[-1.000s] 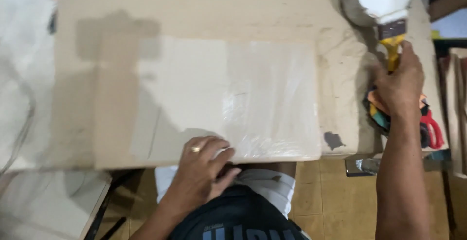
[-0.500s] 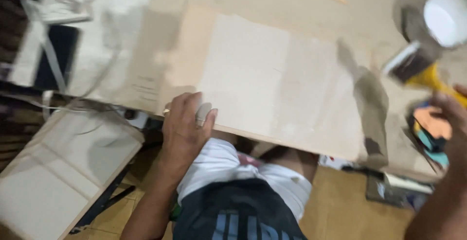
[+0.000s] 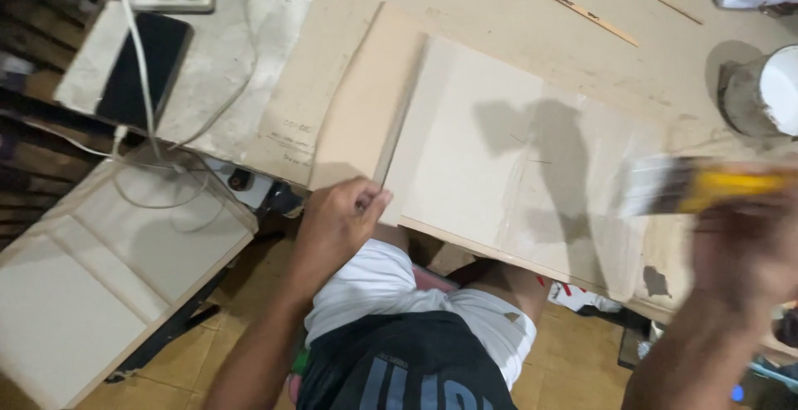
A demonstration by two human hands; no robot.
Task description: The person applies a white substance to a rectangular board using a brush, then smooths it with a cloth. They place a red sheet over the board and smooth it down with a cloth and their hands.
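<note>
My left hand (image 3: 337, 220) is pinching the near edge of a thin board (image 3: 370, 103), tilting it up off the pale sheet (image 3: 474, 140) lying on the surface (image 3: 465, 3). My right hand (image 3: 744, 252) is gripping a yellow-handled brush (image 3: 698, 187), both heavily blurred; its bristles are hard to make out.

warm overhead light, dark shadows on the pale board (image 3: 499, 144) — right hand (image 3: 748, 252) smeared by motion blur.
</note>
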